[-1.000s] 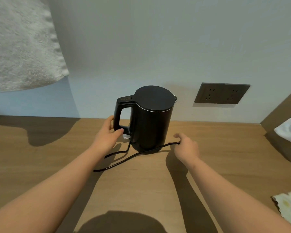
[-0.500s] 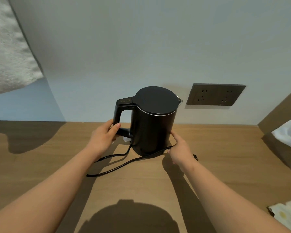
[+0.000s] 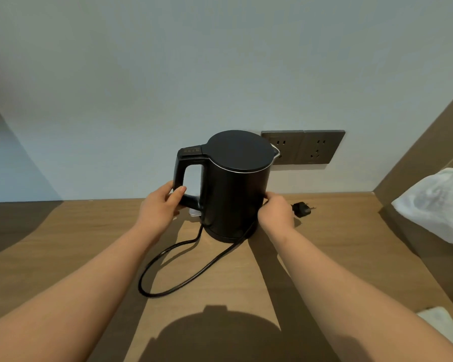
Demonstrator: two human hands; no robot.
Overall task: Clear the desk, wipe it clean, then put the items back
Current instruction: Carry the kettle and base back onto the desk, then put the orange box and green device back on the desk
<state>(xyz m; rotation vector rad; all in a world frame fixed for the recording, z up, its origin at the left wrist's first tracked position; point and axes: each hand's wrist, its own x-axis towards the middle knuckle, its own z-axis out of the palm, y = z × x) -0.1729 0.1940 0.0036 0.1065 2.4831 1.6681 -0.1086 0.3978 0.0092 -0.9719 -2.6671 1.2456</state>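
A matte black, cylindrical kettle (image 3: 237, 189) stands on the wood-grain bench (image 3: 338, 244) by the wall. The left hand (image 3: 160, 207) has its fingers (image 3: 177, 195) curled round the lower handle. The right hand (image 3: 276, 211) lies against the kettle's side, fingers hidden, so their state is unclear. A black cord (image 3: 141, 282) loops in front. Its plug (image 3: 301, 209) lies beyond, under a grey socket plate (image 3: 314, 147) partly blocked by the kettle.

Head camera looks down, close over the desk (image 3: 338, 246).

A black kettle (image 3: 236, 189) stands upright, lid closed, on the wooden bench (image 3: 338, 257), its cord (image 3: 168, 273) looped in front and its plug (image 3: 302, 209) lying loose to the right
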